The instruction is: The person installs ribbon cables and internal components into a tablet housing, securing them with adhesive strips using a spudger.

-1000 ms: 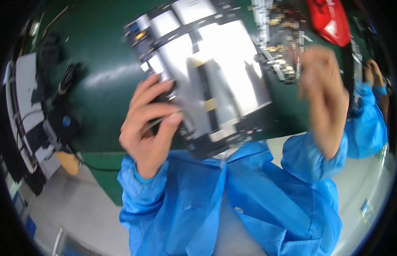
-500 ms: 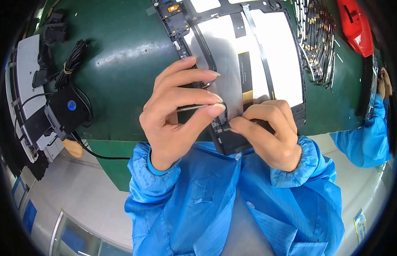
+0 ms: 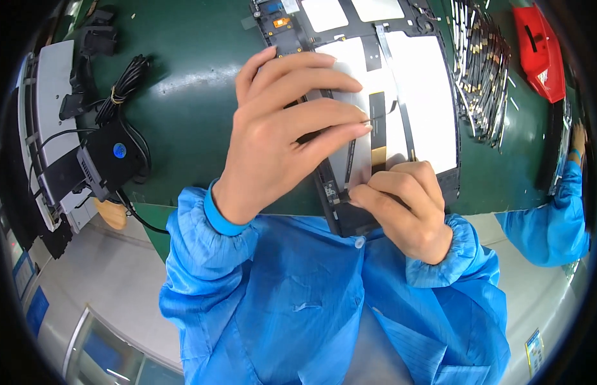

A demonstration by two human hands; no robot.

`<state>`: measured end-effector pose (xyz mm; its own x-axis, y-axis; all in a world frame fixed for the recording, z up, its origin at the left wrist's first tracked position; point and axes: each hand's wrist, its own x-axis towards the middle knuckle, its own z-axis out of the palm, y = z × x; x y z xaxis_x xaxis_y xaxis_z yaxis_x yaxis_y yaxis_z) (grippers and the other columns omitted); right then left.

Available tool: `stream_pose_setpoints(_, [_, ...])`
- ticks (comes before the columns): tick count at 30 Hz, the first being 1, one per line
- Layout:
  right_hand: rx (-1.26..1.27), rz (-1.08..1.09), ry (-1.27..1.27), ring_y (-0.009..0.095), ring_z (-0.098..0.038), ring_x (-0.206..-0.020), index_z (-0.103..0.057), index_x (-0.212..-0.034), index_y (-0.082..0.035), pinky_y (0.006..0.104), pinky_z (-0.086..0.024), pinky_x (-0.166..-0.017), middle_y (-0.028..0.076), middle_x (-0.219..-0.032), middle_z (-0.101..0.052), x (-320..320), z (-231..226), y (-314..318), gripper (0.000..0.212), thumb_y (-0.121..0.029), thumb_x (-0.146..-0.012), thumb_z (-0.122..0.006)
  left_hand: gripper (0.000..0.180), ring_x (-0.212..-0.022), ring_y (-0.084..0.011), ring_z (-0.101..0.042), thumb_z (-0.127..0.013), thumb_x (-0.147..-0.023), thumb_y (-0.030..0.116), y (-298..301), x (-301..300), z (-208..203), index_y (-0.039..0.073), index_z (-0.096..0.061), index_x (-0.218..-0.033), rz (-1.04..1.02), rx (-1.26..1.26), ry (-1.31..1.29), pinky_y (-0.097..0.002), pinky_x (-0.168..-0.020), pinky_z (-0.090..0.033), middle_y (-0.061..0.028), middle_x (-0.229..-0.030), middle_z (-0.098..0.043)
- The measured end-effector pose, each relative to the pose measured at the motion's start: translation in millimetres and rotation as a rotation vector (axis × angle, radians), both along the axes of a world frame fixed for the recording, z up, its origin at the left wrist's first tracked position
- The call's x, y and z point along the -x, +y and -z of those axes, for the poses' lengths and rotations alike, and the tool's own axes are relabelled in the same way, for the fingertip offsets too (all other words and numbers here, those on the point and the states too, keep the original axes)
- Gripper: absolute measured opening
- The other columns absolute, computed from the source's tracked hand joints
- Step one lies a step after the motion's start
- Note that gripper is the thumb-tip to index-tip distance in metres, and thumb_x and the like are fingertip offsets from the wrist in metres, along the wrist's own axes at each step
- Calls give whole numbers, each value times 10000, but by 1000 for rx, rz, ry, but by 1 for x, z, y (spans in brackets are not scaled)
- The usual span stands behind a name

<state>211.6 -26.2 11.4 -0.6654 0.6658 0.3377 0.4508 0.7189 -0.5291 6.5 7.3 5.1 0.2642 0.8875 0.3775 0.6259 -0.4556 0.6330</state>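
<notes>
An opened tablet back with white panels, a black frame and a thin flat cable lies on the green bench. My left hand rests on its left half, fingers spread and pressing down. At the panel's near edge my right hand pinches something by a small connector; what it pinches is too small to tell. Both forearms wear blue sleeves.
A heap of thin metal strips lies right of the tablet, beside a red tool. A black power adapter with coiled cable and a grey device sit left. Another person's blue sleeve shows at the right.
The panel was held up, tilted, in my left hand; now it lies flat on the bench. My right hand came down to its near edge. My left hand's fingers moved farther across it.
</notes>
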Motion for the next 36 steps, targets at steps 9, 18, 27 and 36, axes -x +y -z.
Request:
stream_pose_setpoints(9, [19,18,8,189,-532,-786,-656,-851,-37,293,-424,-634,30,-885,-573,2,-1,0,308,-125,-562,-597,100,-1028,-203,-566,-765,-653,110,3,1,5,127,-709,-734,5,38,-49,-380,-927,-330,7,-944,-677])
stream_pose_setpoints(18, [2,9,-2,182,-527,-781,-656,-864,-40,291,-414,-609,29,-891,-575,1,-1,1,314,-128,-568,-602,100,-1018,-203,-566,-769,-645,103,3,0,5,115,-694,-710,3,52,-58,-373,-904,-337,6,-939,-674])
stream_pose_setpoints(27, [-9,14,-26,166,-517,-780,-661,-856,-44,273,-407,-608,36,-1026,-623,2,-5,2,253,-118,-616,-625,168,-1025,-215,-570,-780,-638,113,4,0,4,110,-698,-784,6,7,-33,-388,-922,-349,3,-924,-676])
stream_pose_setpoints(36, [1,43,-66,157,-504,-785,-665,-819,-54,251,-386,-593,31,-1126,-626,3,-13,1,182,-98,-645,-638,403,-1282,-383,-279,-559,-827,460,-28,0,-5,238,-638,-1155,-38,84,239,-447,-1035,-215,-126,-1372,-403])
